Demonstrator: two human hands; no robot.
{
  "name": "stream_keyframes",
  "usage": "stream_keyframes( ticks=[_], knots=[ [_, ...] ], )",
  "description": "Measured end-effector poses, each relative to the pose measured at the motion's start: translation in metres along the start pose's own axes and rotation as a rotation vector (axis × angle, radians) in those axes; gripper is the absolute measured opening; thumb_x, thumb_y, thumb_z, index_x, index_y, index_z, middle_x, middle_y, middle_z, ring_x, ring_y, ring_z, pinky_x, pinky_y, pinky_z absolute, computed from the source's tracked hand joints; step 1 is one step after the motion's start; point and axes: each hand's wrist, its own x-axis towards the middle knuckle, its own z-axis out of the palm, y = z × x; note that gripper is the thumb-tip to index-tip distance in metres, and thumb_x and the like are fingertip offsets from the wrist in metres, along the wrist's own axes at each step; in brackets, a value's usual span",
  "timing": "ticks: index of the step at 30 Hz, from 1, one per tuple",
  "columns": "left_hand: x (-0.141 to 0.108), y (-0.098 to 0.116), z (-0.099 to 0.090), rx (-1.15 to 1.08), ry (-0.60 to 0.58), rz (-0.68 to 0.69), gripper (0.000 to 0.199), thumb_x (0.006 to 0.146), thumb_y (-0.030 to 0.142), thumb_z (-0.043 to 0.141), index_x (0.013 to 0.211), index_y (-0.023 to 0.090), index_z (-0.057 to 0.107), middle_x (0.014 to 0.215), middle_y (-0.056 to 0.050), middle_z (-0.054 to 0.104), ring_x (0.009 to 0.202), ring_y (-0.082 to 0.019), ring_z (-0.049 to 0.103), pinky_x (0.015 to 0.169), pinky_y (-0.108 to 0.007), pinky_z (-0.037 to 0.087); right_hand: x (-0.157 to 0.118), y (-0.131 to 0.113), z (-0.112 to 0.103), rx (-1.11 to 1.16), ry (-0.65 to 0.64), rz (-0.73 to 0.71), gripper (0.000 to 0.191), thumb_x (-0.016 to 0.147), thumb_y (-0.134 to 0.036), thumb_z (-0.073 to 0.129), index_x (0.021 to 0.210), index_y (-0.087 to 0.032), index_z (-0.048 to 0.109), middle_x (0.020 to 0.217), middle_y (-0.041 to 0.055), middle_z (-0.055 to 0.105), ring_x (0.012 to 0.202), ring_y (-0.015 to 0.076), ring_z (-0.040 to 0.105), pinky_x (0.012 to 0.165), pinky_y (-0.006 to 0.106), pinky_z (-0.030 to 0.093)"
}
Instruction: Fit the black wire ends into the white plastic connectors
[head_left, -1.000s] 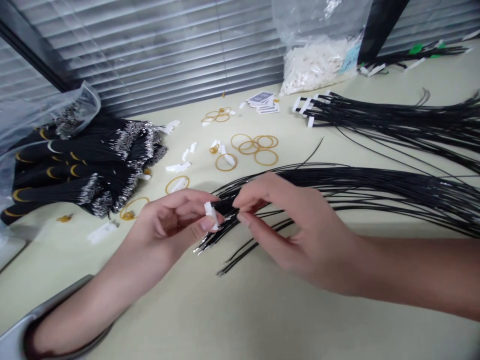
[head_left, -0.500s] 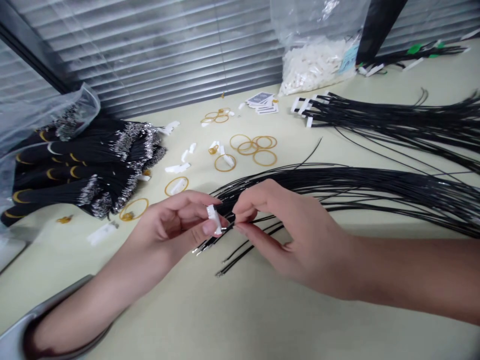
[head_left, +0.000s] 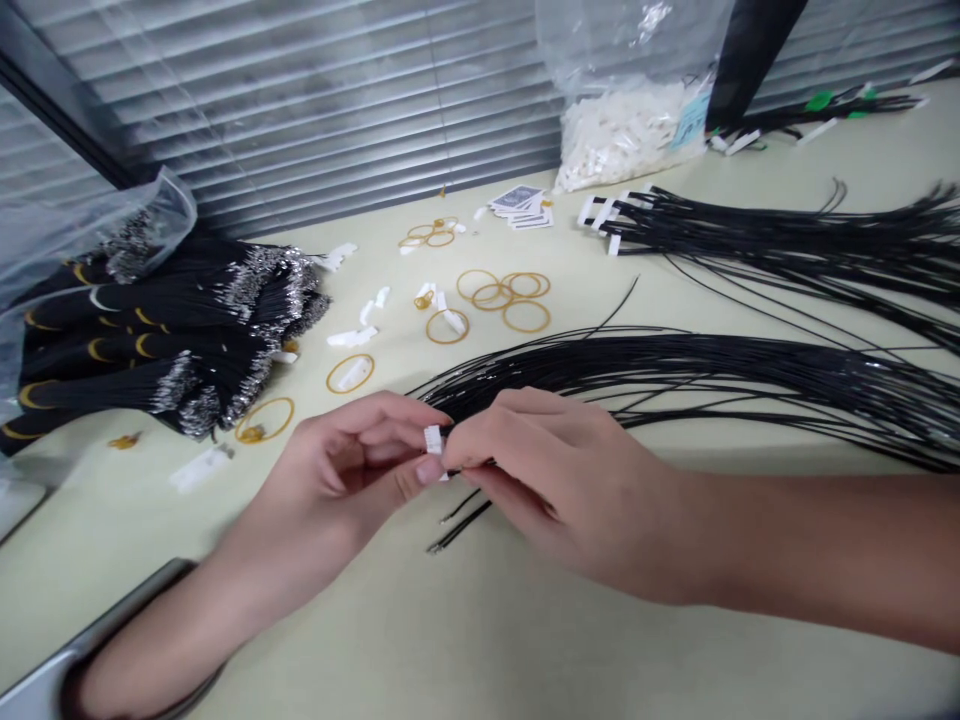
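Both hands are right up together over the worktop (head_left: 480, 620), basically meeting at a small white connector (head_left: 433, 442). The left hand (head_left: 337, 470) has it pinched between thumb and fingers, and the right hand (head_left: 570, 490) is pinched shut just beside it on a big fan of black wires (head_left: 675, 375) running off to the right. Can't really see how the wires meet the connector, since the fingers are in the way. A couple of wire ends (head_left: 457, 535) poke out below the hands. Further back there are rubber bands (head_left: 526, 301) lying around, a few loose white clips (head_left: 352, 336), some playing cards (head_left: 517, 206), a clear bag of white parts (head_left: 622, 135), and a plastic bag (head_left: 142, 225) holding a heap of black wire bundles (head_left: 180, 340) on the left.
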Motion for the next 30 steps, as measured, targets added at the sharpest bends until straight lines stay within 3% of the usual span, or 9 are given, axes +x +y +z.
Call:
stream_keyframes(
  ticks=[5,8,11,15,20,23,26,30],
  knots=[
    [0.002,0.002,-0.002,0.061,0.051,0.083,0.012,0.075,0.010,0.065,0.084,0.017,0.062,0.076,0.001,0.069,0.070,-0.008,0.064,0.061,-0.011,0.048,0.005,-0.003,-0.011,-0.242,0.010,-0.159,0.021,0.089,-0.007,0.038,0.090,-0.012,0.059,0.086,0.0064,0.061,0.078,0.0143,0.049,0.073,0.030,0.039],
    [0.003,0.001,-0.004,0.103,0.084,0.085,0.012,0.076,0.014,0.066,0.087,0.017,0.062,0.075,0.001,0.069,0.068,-0.007,0.064,0.059,-0.010,0.047,0.007,-0.008,-0.023,-0.337,-0.206,-0.229,0.018,0.085,-0.006,0.044,0.086,-0.013,0.061,0.092,0.0082,0.059,0.082,0.0177,0.048,0.073,0.033,0.038],
    [0.003,-0.002,-0.005,0.157,0.071,0.084,0.013,0.077,0.016,0.065,0.090,0.019,0.063,0.075,0.001,0.069,0.068,-0.007,0.064,0.059,-0.009,0.047,0.004,-0.009,-0.027,-0.398,-0.411,-0.201,0.017,0.074,-0.004,0.053,0.089,-0.012,0.057,0.092,0.0091,0.054,0.082,0.0200,0.045,0.074,0.035,0.040],
    [0.003,-0.005,-0.004,0.191,0.066,0.098,0.013,0.078,0.016,0.064,0.090,0.020,0.063,0.078,0.003,0.070,0.071,-0.006,0.064,0.062,-0.008,0.048,-0.002,-0.009,-0.022,-0.424,-0.500,-0.150,0.017,0.068,-0.005,0.055,0.083,-0.012,0.051,0.084,0.0089,0.048,0.078,0.0207,0.042,0.071,0.037,0.041],
    [0.003,-0.003,-0.006,0.176,0.079,0.095,0.014,0.078,0.016,0.065,0.091,0.020,0.062,0.078,0.004,0.069,0.071,-0.004,0.063,0.062,-0.005,0.046,-0.005,-0.009,-0.017,-0.496,-0.423,-0.183,0.014,0.077,-0.005,0.045,0.089,-0.011,0.050,0.087,0.0106,0.048,0.077,0.0218,0.041,0.067,0.036,0.038],
    [0.004,-0.003,-0.010,0.144,0.072,0.076,0.013,0.080,0.016,0.064,0.092,0.020,0.061,0.079,0.004,0.070,0.072,-0.003,0.063,0.063,-0.004,0.046,-0.004,-0.006,-0.015,-0.414,-0.342,-0.158,0.015,0.084,-0.003,0.037,0.085,-0.011,0.050,0.084,0.0094,0.050,0.072,0.0190,0.041,0.065,0.034,0.037],
    [0.004,-0.005,-0.014,0.108,0.037,0.042,0.013,0.082,0.020,0.064,0.094,0.021,0.059,0.080,0.003,0.069,0.071,-0.005,0.062,0.063,-0.007,0.047,-0.002,-0.002,-0.012,-0.179,-0.221,-0.009,0.015,0.085,0.000,0.038,0.083,-0.011,0.049,0.081,0.0046,0.051,0.070,0.0133,0.042,0.065,0.027,0.037],
    [0.006,-0.009,-0.017,0.080,0.016,0.017,0.015,0.082,0.025,0.064,0.096,0.021,0.058,0.085,0.001,0.069,0.077,-0.007,0.063,0.068,-0.011,0.048,0.001,0.000,-0.012,-0.019,-0.076,0.191,0.016,0.091,-0.012,0.041,0.083,-0.011,0.056,0.078,0.0020,0.053,0.072,0.0099,0.047,0.065,0.022,0.036]
  ],
)
